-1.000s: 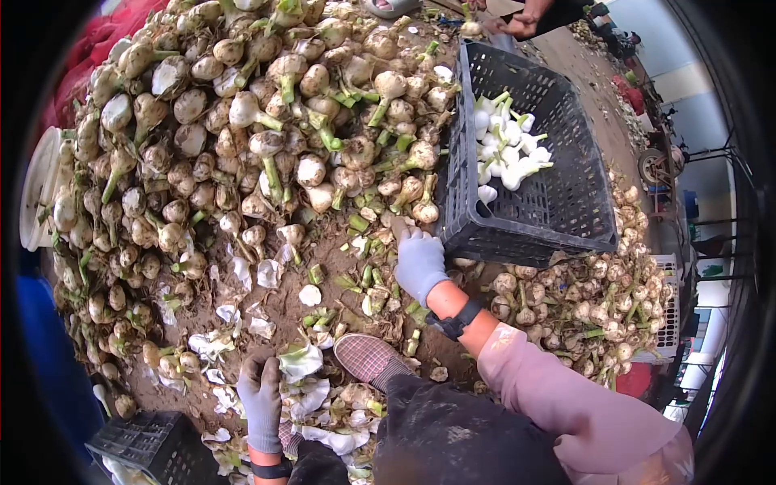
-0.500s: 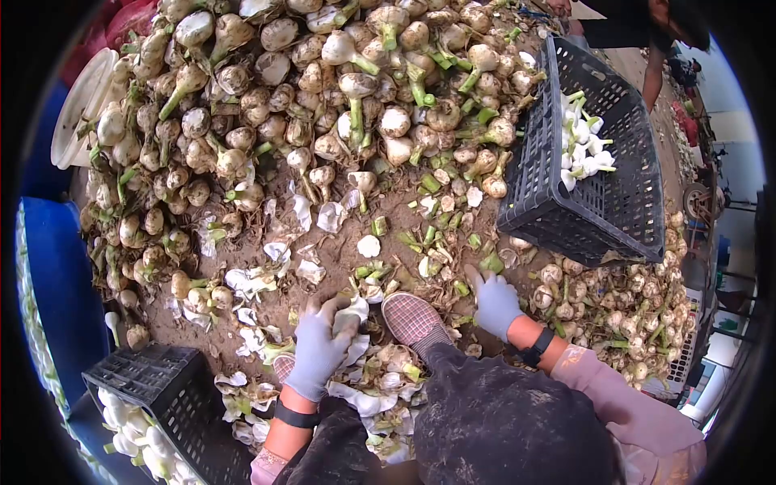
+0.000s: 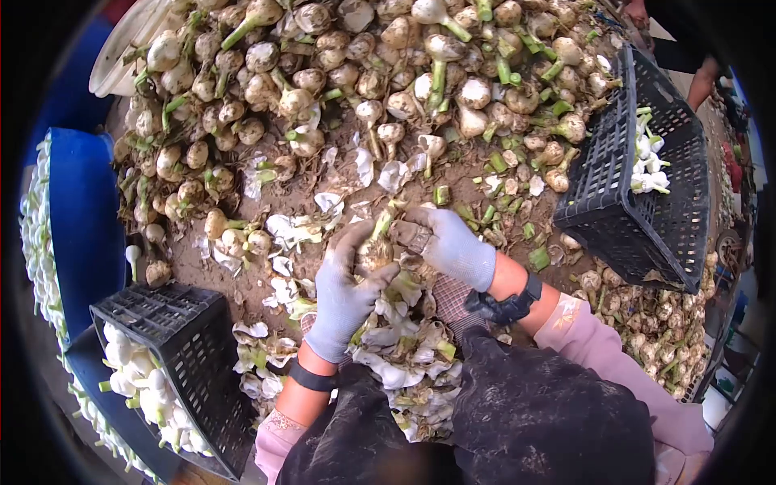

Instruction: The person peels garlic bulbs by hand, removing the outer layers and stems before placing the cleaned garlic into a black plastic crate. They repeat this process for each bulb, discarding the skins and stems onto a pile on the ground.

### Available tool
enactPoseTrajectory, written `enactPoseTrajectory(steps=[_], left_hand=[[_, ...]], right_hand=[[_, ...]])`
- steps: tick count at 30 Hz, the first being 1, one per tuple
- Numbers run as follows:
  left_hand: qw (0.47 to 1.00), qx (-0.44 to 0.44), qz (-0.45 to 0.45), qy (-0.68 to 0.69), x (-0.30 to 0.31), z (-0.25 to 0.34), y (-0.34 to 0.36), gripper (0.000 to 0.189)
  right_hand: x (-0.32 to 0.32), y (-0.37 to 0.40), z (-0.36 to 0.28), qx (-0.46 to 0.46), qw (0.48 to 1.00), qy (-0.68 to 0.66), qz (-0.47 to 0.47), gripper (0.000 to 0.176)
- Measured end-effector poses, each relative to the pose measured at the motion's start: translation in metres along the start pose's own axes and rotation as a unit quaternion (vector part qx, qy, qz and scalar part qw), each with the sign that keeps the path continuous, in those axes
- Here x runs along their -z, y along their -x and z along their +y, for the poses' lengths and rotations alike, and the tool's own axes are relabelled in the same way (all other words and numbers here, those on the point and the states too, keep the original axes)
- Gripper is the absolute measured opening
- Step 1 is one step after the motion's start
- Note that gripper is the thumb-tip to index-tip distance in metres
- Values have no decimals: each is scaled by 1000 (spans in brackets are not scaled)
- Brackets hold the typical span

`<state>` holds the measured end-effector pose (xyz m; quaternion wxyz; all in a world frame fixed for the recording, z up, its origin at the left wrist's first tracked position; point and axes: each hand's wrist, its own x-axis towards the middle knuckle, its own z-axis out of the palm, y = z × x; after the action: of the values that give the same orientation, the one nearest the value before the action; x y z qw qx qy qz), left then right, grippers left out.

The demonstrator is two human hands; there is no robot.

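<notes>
A garlic bulb with dirty skin and a short green stem sits between my two gloved hands. My left hand is closed round its left and lower side. At its upper right, the bent, soiled fingers of my right hand pinch at the bulb's skin; the exact contact is partly hidden. Loose white peels lie below the hands, between my legs. Ahead rises a large heap of unpeeled garlic, many bulbs with cut stems.
A black crate at the right holds some cleaned white garlic. At the lower left, another black crate contains white bulbs, beside a blue container. More unpeeled garlic lies at the right. Another person's arm shows at the upper right.
My right hand has left the ground on the right and come to my left hand. A garlic bulb now shows between them. The view has shifted, moving the crates rightward in it.
</notes>
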<state>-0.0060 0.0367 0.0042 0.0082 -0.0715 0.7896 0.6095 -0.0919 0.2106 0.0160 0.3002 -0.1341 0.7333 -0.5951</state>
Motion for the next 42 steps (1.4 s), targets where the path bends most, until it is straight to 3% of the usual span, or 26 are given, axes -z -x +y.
enactPoseTrajectory(steps=[2, 4, 10, 14, 15, 16, 17, 18, 20, 22, 23, 24, 25, 26, 28, 30, 31, 32, 33, 34, 36, 38, 39, 40, 41, 42], left_hand=[[999, 39, -2, 36, 4, -5, 6, 66], [991, -6, -31, -127, 7, 15, 4, 70], [997, -14, 1, -70, 10, 1, 4, 65], [1000, 20, -12, 9, 18, 2, 2, 63], [979, 120, 5, 166, 19, 7, 2, 66], [924, 216, 22, 316, 20, 10, 3, 69], [885, 260, -27, 384, 25, 2, 6, 68], [831, 253, -24, 494, 24, 1, 9, 64], [749, 360, 42, 555, 15, 5, 5, 65], [768, 327, 25, 550, 16, -5, 9, 74], [790, 319, -24, 523, 21, -11, 11, 68], [809, 311, -76, 493, 23, -14, 13, 62], [856, 297, -82, 415, 24, -1, 11, 47], [895, 329, -111, 282, 28, 15, 5, 43], [916, 316, -114, 220, 31, 11, 6, 48], [927, 265, -8, 266, 28, -5, 9, 47], [909, 286, 38, 301, 35, -10, 12, 51], [930, 230, 95, 271, 31, -2, 11, 56], [951, 183, 84, 234, 29, 7, 7, 55], [969, 134, 74, 196, 27, 11, 3, 55], [997, 16, -31, -75, 32, 8, 2, 48], [988, -27, -21, -149, 30, -4, 0, 38], [994, 97, -4, 45, 29, -7, 2, 36], [947, 217, 14, 238, 27, -9, 4, 34], [911, 246, 73, 323, 24, -9, 8, 29], [888, 276, 88, 358, 26, 0, 8, 28]], right_hand=[[-4, -5, 1, -5, 999, 32, -27, 31], [-7, -6, -15, -124, 981, 118, -89, 33], [-27, -2, -3, -165, 984, -22, -56, 28], [-29, -1, -15, -237, 962, -136, -16, 22], [-28, -2, -9, -238, 961, -137, -18, 22], [-26, -4, -1, -138, 987, 81, -25, 19], [-25, -5, 5, -30, 954, 295, -31, 17], [-25, -5, 8, -30, 955, 293, -31, 17], [-23, -4, 4, 116, 913, 390, 13, 18], [-23, -4, -2, 67, 904, 421, -41, 17], [-29, -4, -1, 33, 987, 155, -27, 19], [-32, -2, 1, -4, 992, -124, -9, 20], [-29, -3, 6, -52, 981, -179, -57, 26], [-27, -4, 8, -52, 981, -179, -55, 26], [-27, -8, 7, -97, 991, -84, -43, 27], [-29, -10, 21, -99, 992, -20, -71, 28], [-32, -7, 27, -143, 982, -90, -79, 29], [-36, -3, 29, -187, 965, -159, -87, 29], [-41, 2, 10, -139, 960, -232, -65, 29], [-41, 4, 12, -139, 961, -231, -67, 29], [-41, 7, 17, -49, 994, 4, -102, 31], [-37, 7, 10, -81, 987, -34, -133, 34], [-30, 4, 9, -90, 984, 88, -130, 33], [-26, 3, 5, -98, 965, 209, -127, 33], [-21, 5, -1, -56, 946, 317, -36, 29], [-14, 6, 5, -58, 946, 318, -37, 29]])
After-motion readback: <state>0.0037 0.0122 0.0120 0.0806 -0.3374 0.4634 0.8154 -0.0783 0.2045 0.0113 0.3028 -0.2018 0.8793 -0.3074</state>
